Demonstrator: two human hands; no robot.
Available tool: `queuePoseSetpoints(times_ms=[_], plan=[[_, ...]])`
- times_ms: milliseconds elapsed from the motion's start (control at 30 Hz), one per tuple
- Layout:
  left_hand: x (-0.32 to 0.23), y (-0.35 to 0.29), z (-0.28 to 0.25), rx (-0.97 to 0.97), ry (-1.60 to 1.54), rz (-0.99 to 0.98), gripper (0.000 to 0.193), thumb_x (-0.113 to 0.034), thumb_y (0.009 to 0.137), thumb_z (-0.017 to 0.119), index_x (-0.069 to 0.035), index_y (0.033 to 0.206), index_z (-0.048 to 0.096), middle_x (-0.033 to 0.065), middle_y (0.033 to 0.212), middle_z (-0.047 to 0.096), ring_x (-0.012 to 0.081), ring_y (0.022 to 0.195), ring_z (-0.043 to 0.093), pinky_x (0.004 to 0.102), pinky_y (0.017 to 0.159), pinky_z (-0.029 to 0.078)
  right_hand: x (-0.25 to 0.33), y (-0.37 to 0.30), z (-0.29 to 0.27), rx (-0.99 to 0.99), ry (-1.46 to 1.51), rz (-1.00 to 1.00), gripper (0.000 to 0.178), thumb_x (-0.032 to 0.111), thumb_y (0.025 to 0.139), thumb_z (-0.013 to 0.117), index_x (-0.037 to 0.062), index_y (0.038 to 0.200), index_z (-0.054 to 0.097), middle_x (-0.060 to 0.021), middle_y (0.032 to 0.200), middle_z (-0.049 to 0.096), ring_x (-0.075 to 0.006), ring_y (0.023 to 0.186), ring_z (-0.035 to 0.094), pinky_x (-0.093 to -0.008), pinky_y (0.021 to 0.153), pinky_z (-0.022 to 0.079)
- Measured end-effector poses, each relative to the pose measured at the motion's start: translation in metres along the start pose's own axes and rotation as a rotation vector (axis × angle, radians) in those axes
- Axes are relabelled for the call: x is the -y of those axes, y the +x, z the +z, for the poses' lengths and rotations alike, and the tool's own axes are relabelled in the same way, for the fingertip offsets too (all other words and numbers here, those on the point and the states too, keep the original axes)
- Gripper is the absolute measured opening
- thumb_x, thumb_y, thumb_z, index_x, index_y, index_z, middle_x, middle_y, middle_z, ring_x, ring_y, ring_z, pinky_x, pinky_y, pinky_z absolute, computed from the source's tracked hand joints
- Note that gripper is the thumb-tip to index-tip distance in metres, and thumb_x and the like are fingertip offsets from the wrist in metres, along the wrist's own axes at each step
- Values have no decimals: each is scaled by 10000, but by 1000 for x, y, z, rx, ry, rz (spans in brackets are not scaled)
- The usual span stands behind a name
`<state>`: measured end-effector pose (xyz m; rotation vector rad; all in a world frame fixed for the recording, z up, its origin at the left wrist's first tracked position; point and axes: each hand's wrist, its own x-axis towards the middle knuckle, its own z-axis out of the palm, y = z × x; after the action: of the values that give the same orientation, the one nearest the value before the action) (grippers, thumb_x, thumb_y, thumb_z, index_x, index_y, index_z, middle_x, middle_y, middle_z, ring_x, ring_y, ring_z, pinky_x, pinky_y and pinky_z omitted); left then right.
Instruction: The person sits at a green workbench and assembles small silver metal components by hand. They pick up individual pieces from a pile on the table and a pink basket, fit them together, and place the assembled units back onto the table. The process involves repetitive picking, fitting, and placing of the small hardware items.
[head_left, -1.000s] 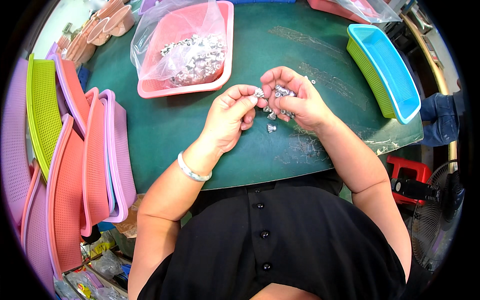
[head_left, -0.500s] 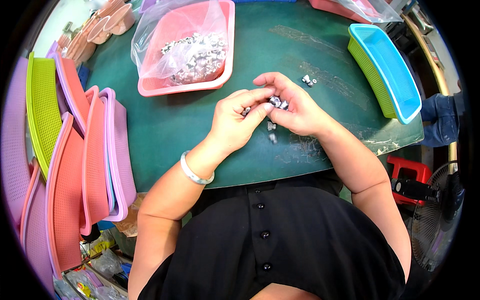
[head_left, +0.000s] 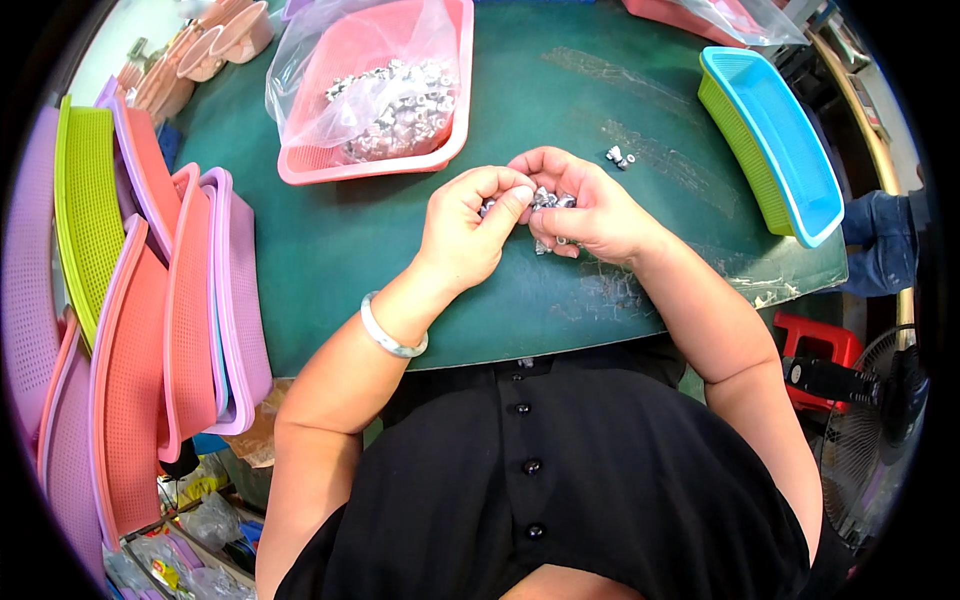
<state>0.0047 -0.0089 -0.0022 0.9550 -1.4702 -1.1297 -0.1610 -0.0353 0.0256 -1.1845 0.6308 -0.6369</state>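
Head view: small silvery pieces above a green worktop
Right hand half-curls around several; left hand, thumb and forefinger pinched, holds another

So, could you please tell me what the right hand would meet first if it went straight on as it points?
Most likely the left hand, which lies just ahead of the right hand and its small silver parts, though depth is unclear from this view.
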Motion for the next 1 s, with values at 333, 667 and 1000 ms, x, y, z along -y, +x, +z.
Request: queuePoseSetpoints(times_ms=[333, 667, 1000], plan=[[-4, 3, -6, 93, 245, 70, 153, -40, 833, 574, 27, 968, 603, 36, 821, 605, 91, 696, 540, 215, 639, 445, -4, 1, -4, 39, -50, 13, 446, 33, 737, 526, -27, 1160, 397, -41, 813, 528, -52, 560, 467, -171, 427, 363], [-15, 5, -12, 10, -549, -558, 114, -125, 845, 581, -35, 914, 589, -35, 618, 467, 20, 474, 362, 152, 403, 265, 0, 0, -3, -60, -55, -44, 355, 71, 788, 577, 22, 1121, 465, 2, 791, 514, -35, 557, 474, -153, 418, 359], [-14, 4, -10, 7, -558, -529, 135, -114, 828, 604, -12, 916, 588, -31, 669, 521, 16, 493, 387, 143, 410, 285, -5, 2, -5, -106, -67, -78, 209, 86, 818, 588, 50, 1024, 567, 30, 753, 502, -25, 545, 473, -150, 419, 363]])
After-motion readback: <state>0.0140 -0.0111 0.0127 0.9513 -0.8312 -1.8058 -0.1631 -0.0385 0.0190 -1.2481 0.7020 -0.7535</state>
